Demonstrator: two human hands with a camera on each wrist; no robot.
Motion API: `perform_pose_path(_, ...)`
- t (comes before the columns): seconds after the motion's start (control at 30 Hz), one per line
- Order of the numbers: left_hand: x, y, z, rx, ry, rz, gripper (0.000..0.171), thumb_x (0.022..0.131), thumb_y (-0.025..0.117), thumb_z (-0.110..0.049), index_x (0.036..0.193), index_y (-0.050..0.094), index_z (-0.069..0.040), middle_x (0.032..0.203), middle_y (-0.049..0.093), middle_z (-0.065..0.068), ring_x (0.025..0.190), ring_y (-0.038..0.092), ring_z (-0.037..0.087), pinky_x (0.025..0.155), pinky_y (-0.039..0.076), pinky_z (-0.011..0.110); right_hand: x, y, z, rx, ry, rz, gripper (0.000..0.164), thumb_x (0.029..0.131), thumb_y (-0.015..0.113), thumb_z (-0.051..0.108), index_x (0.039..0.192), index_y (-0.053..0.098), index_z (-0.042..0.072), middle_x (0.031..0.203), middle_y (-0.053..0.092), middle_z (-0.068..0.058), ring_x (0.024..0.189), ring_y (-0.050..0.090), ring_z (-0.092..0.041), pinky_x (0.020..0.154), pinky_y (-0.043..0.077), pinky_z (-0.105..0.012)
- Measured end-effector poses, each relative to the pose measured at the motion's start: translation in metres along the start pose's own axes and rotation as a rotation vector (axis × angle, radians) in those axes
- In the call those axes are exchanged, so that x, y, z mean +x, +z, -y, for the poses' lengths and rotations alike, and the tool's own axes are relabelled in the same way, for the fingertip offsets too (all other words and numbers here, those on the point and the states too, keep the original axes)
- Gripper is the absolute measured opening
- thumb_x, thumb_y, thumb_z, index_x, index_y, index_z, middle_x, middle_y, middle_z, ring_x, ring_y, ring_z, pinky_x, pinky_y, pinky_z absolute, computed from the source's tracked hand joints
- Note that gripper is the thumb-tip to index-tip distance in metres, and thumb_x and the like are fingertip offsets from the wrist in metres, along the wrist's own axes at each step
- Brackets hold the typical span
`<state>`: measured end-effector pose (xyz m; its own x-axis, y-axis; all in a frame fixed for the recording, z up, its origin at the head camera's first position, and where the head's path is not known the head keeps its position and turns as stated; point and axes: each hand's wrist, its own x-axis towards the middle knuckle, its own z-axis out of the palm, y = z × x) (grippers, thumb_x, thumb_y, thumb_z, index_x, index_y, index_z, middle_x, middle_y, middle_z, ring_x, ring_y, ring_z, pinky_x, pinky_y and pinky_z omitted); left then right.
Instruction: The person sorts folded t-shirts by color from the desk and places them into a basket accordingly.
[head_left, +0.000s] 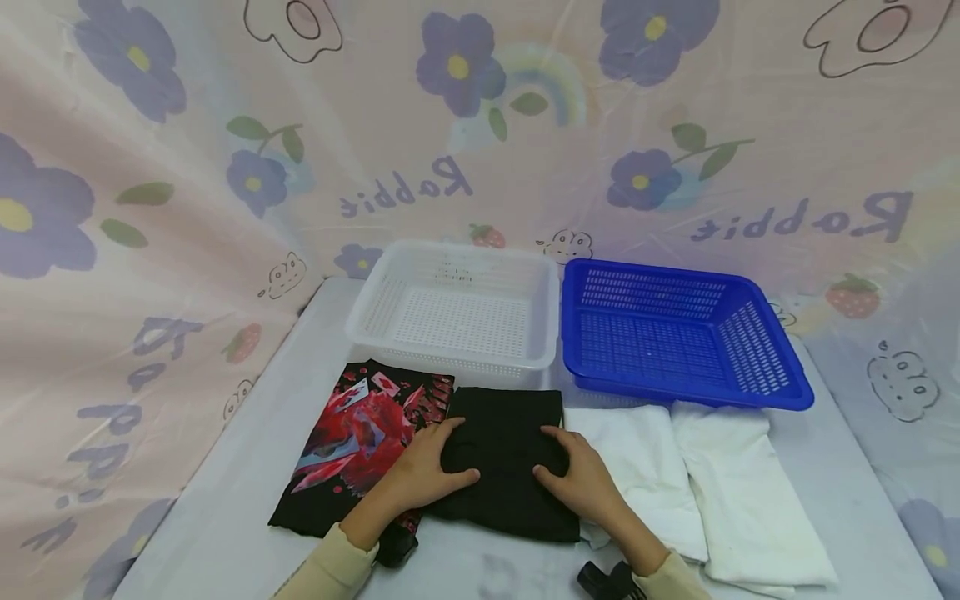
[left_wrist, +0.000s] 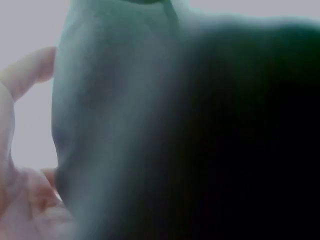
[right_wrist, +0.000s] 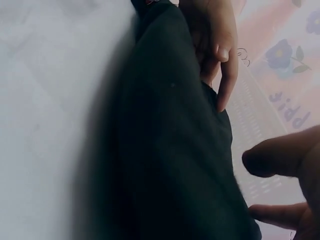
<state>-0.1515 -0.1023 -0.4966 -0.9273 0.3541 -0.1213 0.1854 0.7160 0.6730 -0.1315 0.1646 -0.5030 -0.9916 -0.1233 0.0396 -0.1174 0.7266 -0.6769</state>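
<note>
A folded black garment (head_left: 506, 467) is at the middle of the white table, between the two hands. My left hand (head_left: 426, 467) holds its left side, thumb and forefinger spread over the dark fabric. The right hand (head_left: 583, 475) holds the opposite side in much the same way. The remaining fingers are mostly hidden by the cloth. Dark, blurred fabric (left_wrist: 115, 120) fills most of the left wrist view. To the left lies a black shirt with a red print (head_left: 367, 433), partly under the left forearm.
Behind the garments stand a white plastic basket (head_left: 450, 354) and a blue plastic basket (head_left: 690, 387). Two folded white garments (head_left: 637, 475) lie on the right, one beside the other. A patterned curtain (head_left: 525, 150) surrounds the table (head_left: 247, 467) at the back and sides.
</note>
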Motion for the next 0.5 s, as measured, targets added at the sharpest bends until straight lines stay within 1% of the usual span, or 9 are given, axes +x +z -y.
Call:
perform_pose_path(0.13,0.0003,0.0014,-0.0025,-0.019,-0.009,0.012,0.085,0.079,0.071,-0.054,0.147,0.037,-0.018,0.142,0.046,0.014,0.130,0.045,0.034,0.102,0.039,0.057,0.0026,-0.0002,0.0010,0.020,0.021,0.014,0.055,0.078,0.077,0.023,0.130,0.057,0.017,0.120,0.061,-0.017,0.107,0.059,-0.031,0.088,0.047,-0.050)
perform_pose_path(0.23,0.0002,0.0021,-0.0047,-0.053,-0.017,0.024,0.085,0.079,0.072,-0.053,0.147,0.035,-0.019,0.142,0.045,0.015,0.129,0.046,0.035,0.102,0.039,0.058,0.0040,-0.0001,0.0009,0.042,0.044,0.022,0.051,0.078,0.077,0.021,0.126,0.060,0.020,0.117,0.063,-0.014,0.100,0.059,-0.026,0.084,0.048,-0.045)
perform_pose_path(0.27,0.0002,0.0022,-0.0053,-0.065,-0.022,0.029,0.085,0.079,0.072,-0.052,0.147,0.035,-0.019,0.142,0.044,0.015,0.129,0.046,0.035,0.101,0.039,0.059,0.0040,-0.0002,0.0010,0.051,0.050,0.026,0.049,0.078,0.077,0.020,0.124,0.061,0.020,0.117,0.064,-0.013,0.099,0.059,-0.025,0.084,0.047,-0.045)
perform_pose_path(0.33,0.0002,0.0018,-0.0060,-0.090,-0.026,0.038,0.086,0.078,0.073,-0.051,0.148,0.034,-0.019,0.142,0.043,0.016,0.127,0.047,0.036,0.100,0.040,0.060,0.0035,0.0001,0.0011,0.071,0.046,0.037,0.047,0.078,0.077,0.020,0.122,0.062,0.020,0.118,0.064,-0.012,0.102,0.060,-0.027,0.086,0.048,-0.046)
perform_pose_path(0.37,0.0002,0.0014,-0.0064,-0.097,-0.025,0.041,0.086,0.078,0.073,-0.051,0.148,0.034,-0.019,0.141,0.043,0.017,0.127,0.047,0.037,0.099,0.040,0.060,0.0032,0.0002,0.0018,0.086,0.049,0.043,0.046,0.078,0.076,0.020,0.122,0.063,0.019,0.121,0.064,-0.011,0.106,0.060,-0.028,0.089,0.047,-0.047)
perform_pose_path(0.47,0.0000,-0.0001,-0.0069,-0.095,-0.029,0.059,0.088,0.076,0.075,-0.052,0.148,0.034,-0.020,0.142,0.043,0.018,0.127,0.047,0.038,0.097,0.041,0.061,0.0024,0.0012,0.0034,0.119,0.027,0.055,0.046,0.079,0.076,0.020,0.123,0.063,0.018,0.126,0.062,-0.011,0.117,0.057,-0.031,0.097,0.044,-0.051)
perform_pose_path(0.5,0.0000,-0.0009,-0.0073,-0.092,-0.030,0.069,0.089,0.076,0.075,-0.052,0.148,0.034,-0.020,0.143,0.042,0.019,0.127,0.046,0.038,0.097,0.041,0.062,0.0023,0.0014,0.0039,0.127,0.015,0.054,0.047,0.079,0.076,0.020,0.124,0.063,0.018,0.127,0.061,-0.010,0.118,0.057,-0.031,0.098,0.043,-0.051)
